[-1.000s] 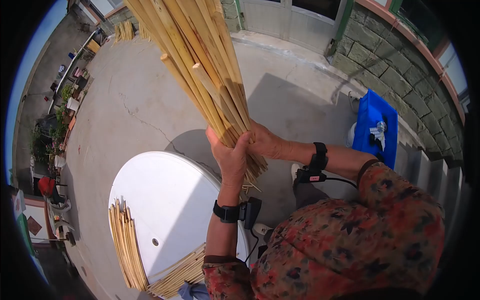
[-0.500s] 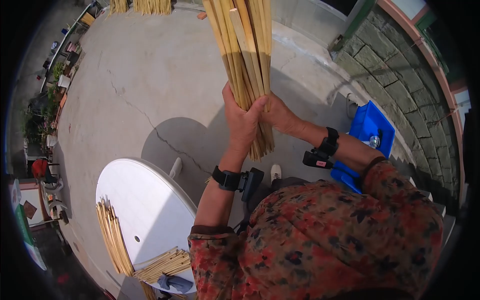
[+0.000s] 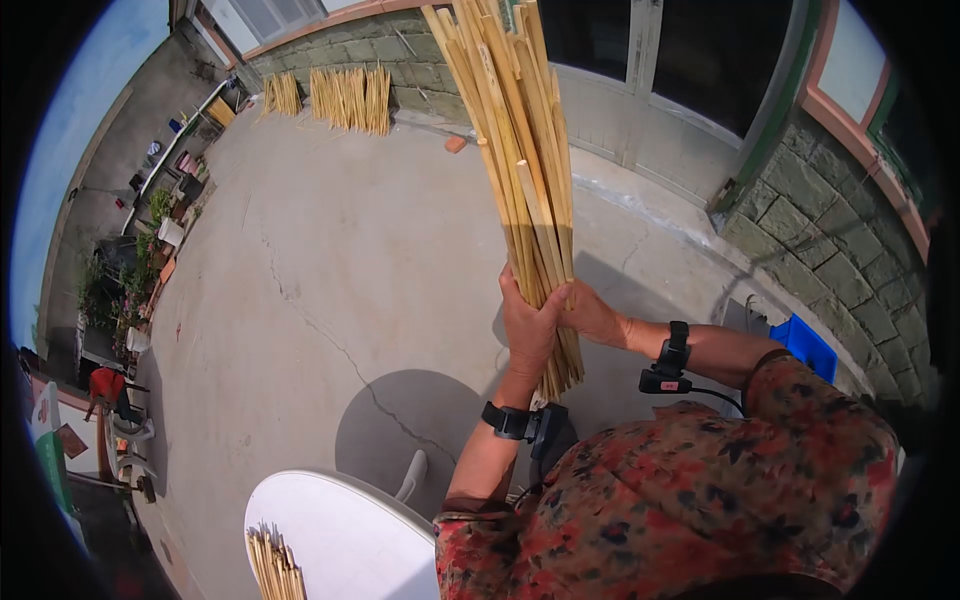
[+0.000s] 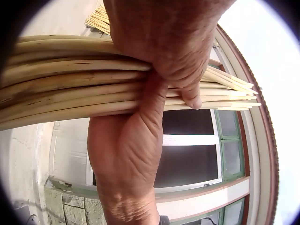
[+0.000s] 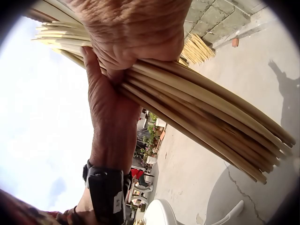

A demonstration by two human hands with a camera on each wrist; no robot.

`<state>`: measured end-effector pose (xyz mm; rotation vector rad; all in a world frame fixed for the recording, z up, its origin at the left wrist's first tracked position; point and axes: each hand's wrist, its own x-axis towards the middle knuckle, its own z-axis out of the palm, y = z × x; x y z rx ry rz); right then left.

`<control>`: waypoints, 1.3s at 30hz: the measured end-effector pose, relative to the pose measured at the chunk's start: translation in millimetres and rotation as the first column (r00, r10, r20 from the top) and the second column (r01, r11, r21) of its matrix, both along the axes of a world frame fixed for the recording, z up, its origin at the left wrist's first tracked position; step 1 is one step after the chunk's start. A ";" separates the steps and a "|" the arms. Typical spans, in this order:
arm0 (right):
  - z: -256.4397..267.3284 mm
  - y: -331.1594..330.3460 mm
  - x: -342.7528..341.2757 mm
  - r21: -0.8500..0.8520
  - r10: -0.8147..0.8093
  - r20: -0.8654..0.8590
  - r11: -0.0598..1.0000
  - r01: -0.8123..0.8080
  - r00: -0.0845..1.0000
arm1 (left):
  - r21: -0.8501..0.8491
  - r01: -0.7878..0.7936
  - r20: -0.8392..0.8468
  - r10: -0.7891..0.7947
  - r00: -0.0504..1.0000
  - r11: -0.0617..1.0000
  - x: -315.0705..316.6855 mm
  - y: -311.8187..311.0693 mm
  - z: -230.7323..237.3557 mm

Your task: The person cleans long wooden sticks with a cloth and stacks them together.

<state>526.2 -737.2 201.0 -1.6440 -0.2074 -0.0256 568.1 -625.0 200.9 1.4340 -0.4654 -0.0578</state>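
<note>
A thick bundle of pale yellow sticks stands nearly upright in front of the person, fanning out at its upper end. The left hand grips it low down from the left, thumb across the front. From the other side the right hand grips it at about the same height, its fingers partly hidden behind the sticks. In the left wrist view, both hands are wrapped around the bundle, touching each other. The right wrist view shows the short lower ends of the bundle beyond the hands.
A white round table at the lower left holds more sticks. Stick bundles lean on the stone wall at the back, near a brick. A blue crate is at the right, flower pots along the left.
The head view has tilted up, showing more wall and doors and less of the table. Both hands keep their grip on the bundle, which appears farther right and more upright than a second ago.
</note>
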 end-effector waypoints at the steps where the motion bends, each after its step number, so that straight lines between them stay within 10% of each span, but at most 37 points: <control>1: -4.4 2.0 -7.3 -0.001 0.000 0.001 1.000 0.000 1.000 | 0.042 -0.018 0.003 0.018 1.000 0.999 -8.7 2.9 -3.2; 14: -25.3 -0.1 235.9 0.128 -0.077 0.015 0.989 0.075 0.997 | 0.007 0.060 0.000 -0.060 0.998 0.998 237.2 -4.6 -30.2; 29: -55.1 21.1 570.7 0.003 0.104 -0.051 0.995 -0.104 0.993 | 0.120 -0.254 -0.006 0.257 0.966 0.960 536.4 27.7 -32.6; 39: -101.1 -28.1 770.9 -0.064 -0.228 -0.034 0.972 0.225 0.973 | 0.062 0.147 -0.089 -0.142 0.986 0.987 765.2 -26.0 -71.9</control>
